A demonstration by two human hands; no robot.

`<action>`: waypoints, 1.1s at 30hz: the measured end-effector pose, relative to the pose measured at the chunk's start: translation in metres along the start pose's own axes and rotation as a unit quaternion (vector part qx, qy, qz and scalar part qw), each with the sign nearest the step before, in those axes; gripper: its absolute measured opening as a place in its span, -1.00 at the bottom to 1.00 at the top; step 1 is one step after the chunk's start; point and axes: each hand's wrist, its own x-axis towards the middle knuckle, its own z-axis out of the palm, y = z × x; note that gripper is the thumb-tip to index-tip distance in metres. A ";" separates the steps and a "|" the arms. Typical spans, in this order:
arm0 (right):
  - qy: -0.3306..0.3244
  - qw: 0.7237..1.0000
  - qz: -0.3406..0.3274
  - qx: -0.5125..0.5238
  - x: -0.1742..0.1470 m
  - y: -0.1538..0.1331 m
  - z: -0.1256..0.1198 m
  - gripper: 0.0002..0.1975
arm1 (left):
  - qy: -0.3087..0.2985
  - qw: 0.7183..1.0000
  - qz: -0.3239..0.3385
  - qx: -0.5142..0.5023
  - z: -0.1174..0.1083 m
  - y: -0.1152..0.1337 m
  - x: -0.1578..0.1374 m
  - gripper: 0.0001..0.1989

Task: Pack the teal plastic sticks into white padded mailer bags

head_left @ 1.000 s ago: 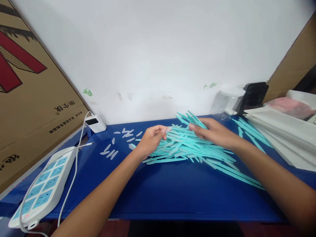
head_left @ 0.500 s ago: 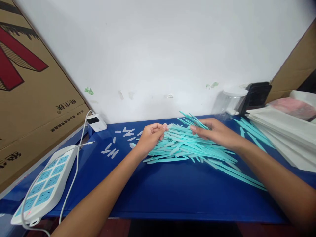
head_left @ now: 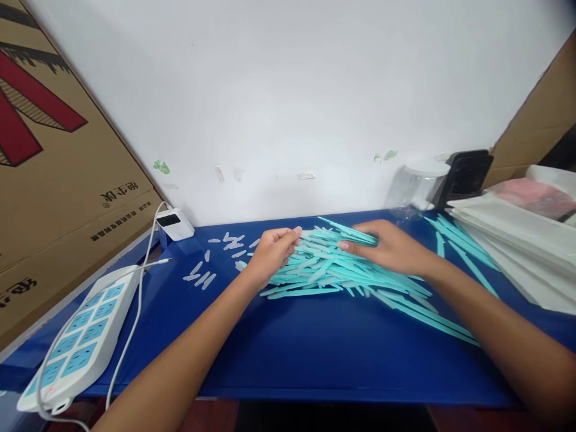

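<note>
A heap of slim turquoise sticks point(head_left: 315, 273), which look like eyebrow razors with pale caps, lies on the blue table. My left hand point(head_left: 274, 252) is closed at the heap's left side, thumb and forefinger pinching a small whitish cap point(head_left: 306, 233). Whether that cap sits on a stick cannot be made out. My right hand point(head_left: 387, 246) is wrapped round a small bundle of turquoise razors point(head_left: 348, 230) just above the heap, their tips pointing up and left. Several loose translucent caps point(head_left: 207, 279) are scattered on the table left of my left hand.
On the left are a white power strip point(head_left: 76, 342), a cable and a small white device point(head_left: 175, 224). A clear jar point(head_left: 420, 186), a black stand point(head_left: 465, 177), more turquoise sticks point(head_left: 468, 249) and stacked white sheets point(head_left: 508, 240) are on the right. A wall rises behind.
The bundle in my right hand has tilted lower and shifted slightly left. My left hand stays nearly in place, and more of the whitish cap shows at its fingertips.
</note>
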 end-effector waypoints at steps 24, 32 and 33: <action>0.045 0.984 -0.030 -0.169 -0.002 0.001 0.005 -0.53 | -0.059 0.997 -0.042 -0.018 0.004 -0.003 -0.003 -0.54; 0.074 0.995 -0.043 -0.044 -0.005 -0.009 0.009 -0.72 | -0.114 0.992 -0.053 -0.017 0.010 -0.008 -0.007 -0.51; 0.080 0.996 -0.039 -0.027 -0.005 -0.008 0.009 -0.73 | -0.115 0.992 -0.049 -0.016 0.010 -0.008 -0.007 -0.50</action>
